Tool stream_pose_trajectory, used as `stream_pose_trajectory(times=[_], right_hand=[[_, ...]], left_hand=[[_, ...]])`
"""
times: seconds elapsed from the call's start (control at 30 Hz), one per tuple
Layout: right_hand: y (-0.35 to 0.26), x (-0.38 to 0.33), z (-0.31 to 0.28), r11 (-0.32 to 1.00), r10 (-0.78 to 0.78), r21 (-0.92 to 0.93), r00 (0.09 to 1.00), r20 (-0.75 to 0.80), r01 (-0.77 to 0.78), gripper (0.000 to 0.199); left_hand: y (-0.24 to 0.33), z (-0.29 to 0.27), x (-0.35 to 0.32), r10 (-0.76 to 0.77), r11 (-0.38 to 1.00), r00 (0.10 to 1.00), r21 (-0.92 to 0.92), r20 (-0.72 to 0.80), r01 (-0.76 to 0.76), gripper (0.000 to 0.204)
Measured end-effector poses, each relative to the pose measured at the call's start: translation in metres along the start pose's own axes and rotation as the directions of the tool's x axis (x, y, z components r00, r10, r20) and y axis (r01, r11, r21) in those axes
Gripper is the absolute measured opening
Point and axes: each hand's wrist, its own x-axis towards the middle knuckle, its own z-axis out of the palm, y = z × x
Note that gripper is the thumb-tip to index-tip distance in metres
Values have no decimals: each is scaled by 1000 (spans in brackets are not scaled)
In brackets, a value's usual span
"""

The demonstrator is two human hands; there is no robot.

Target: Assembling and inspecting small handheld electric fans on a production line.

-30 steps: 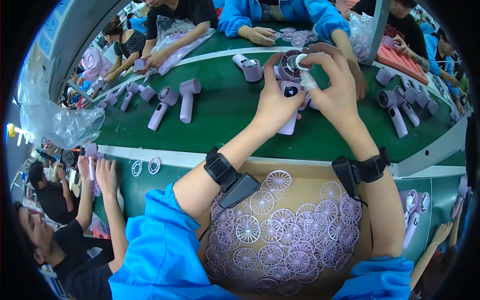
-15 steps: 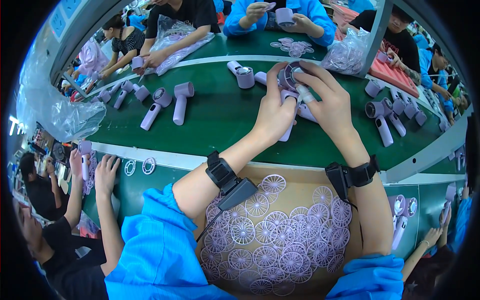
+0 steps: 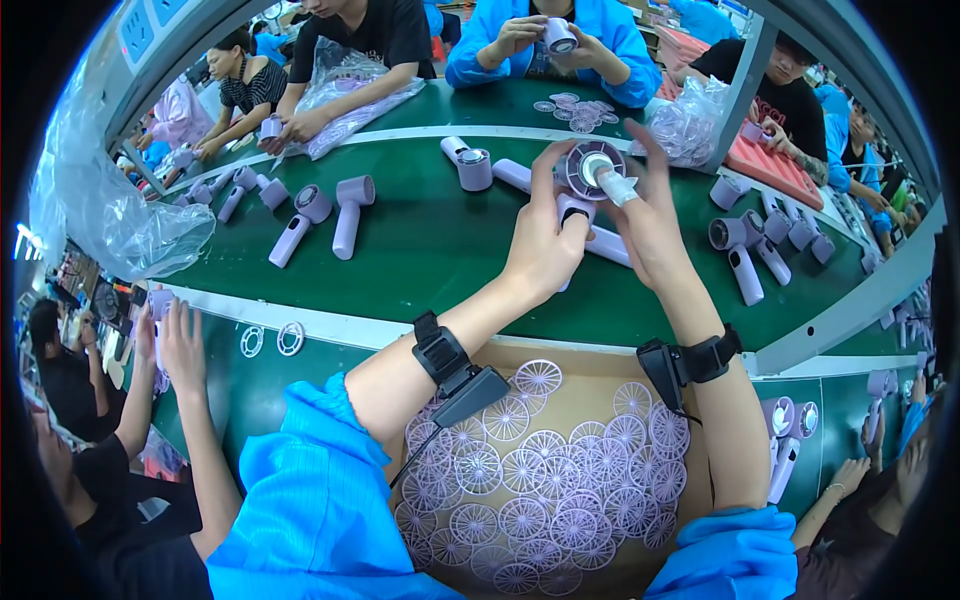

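Note:
My left hand (image 3: 545,240) is wrapped round the handle of a lilac handheld fan (image 3: 577,180), whose round head faces me above the belt. With its taped thumb, my right hand (image 3: 652,225) presses on the pale hub of that fan. The other right fingers are stretched out and stand away from the fan head. Just behind my hands, another lilac fan (image 3: 612,247) lies partly hidden. Below my forearms sits a cardboard box (image 3: 505,352) holding many lilac spoked fan grilles (image 3: 526,518), loosely overlapping.
A green conveyor belt (image 3: 420,270) carries several more fans (image 3: 350,215), with others (image 3: 738,235) at right. Two ring parts (image 3: 290,338) lie on the left bench. Metal posts (image 3: 850,300) frame the station. Opposite, a person in blue (image 3: 610,60) handles a fan; co-workers sit at both sides.
My right fingers have come off the fan's front and straightened upward, leaving the thumb on the hub. The person opposite has raised a fan. At left, a co-worker's hands have moved closer together.

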Motion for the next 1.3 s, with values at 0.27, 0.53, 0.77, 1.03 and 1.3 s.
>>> stream_pose_trajectory(times=[0.27,0.53,0.77,1.03,1.3], right_hand=[[-7,0,0,962,229,133,971,70,-237,68],[7,-6,2,920,387,77,922,-11,-385,63],[26,-10,-19,646,756,-4,639,140,-763,59],[78,-8,-53,590,519,-594,821,-240,-547,55],[4,-18,-3,299,176,-925,939,296,235,20]], left_hand=[[-2,3,-3,184,964,982,191,33,-187,69],[-30,7,8,23,1000,999,-11,-42,-24,72],[-44,-17,26,-302,953,953,9,35,302,76],[-90,-29,29,-452,618,823,544,-344,567,67],[-67,-26,33,-337,935,932,71,-131,348,74]])
